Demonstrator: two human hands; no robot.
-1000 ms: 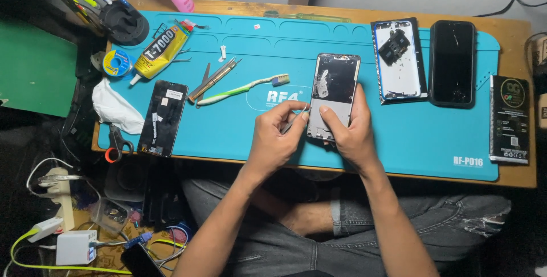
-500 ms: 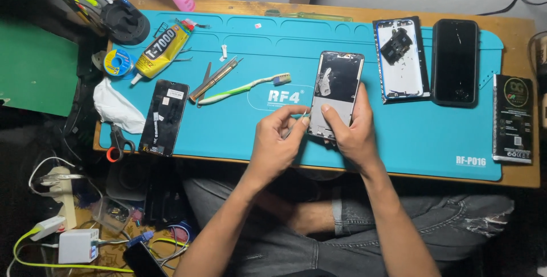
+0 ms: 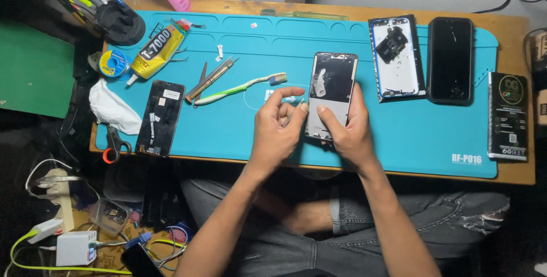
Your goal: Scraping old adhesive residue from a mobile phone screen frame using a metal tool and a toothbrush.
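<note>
An opened phone frame point(image 3: 330, 83) lies on the blue work mat point(image 3: 239, 129) in front of me. My right hand point(image 3: 345, 129) grips its lower end, thumb pressed on the grey lower part. Left of the frame, my left hand point(image 3: 278, 124) pinches a small pale strip at its fingertips, close to the frame's left edge. What exactly the strip is stays unclear.
A toothbrush point(image 3: 239, 88), tweezers point(image 3: 208, 77), a glue tube point(image 3: 156, 52) and a black screen panel point(image 3: 160, 117) lie to the left. A phone back cover point(image 3: 396, 57), a dark phone point(image 3: 450, 60) and a black box point(image 3: 508, 116) sit to the right. Scissors point(image 3: 114, 143) rest at the mat's left edge.
My left hand has lifted a little off the frame's left edge, its fingers now pinching the small strip. The right hand keeps its hold on the frame.
</note>
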